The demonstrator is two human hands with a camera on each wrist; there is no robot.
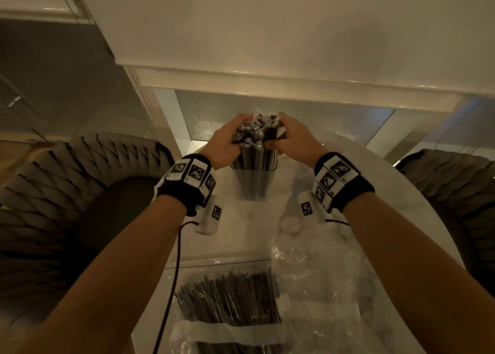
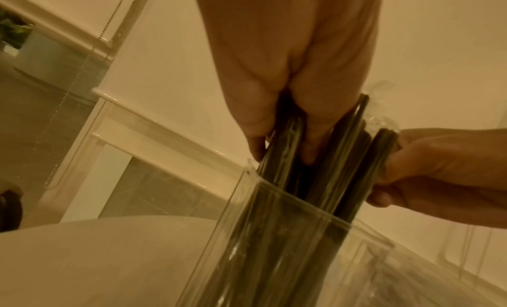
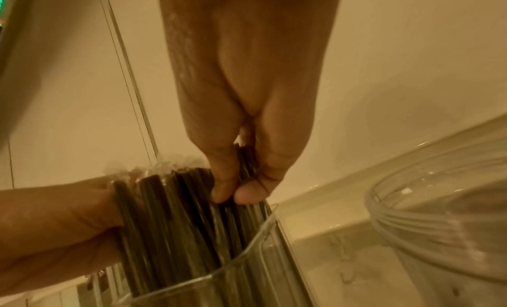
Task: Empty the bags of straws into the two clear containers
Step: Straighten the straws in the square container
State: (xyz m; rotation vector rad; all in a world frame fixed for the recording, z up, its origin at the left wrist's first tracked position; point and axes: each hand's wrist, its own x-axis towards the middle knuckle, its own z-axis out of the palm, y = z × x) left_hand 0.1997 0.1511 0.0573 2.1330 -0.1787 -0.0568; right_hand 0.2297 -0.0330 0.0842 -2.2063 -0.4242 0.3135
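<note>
The left hand [image 1: 222,142] and right hand [image 1: 292,139] both grip a bundle of black straws [image 1: 254,155] standing in the square clear container [image 1: 253,182] on the table [image 1: 241,236]; a round clear container [image 3: 439,220] sits to its right

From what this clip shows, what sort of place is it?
Probably a home dining area: a pale rounded table, woven chairs on either side, and a window with a beaded-cord blind behind.

Woven chair [image 1: 80,182] left of white table [image 1: 241,236]; second woven chair [image 1: 460,193] right; window blind [image 1: 267,32] behind.
</note>
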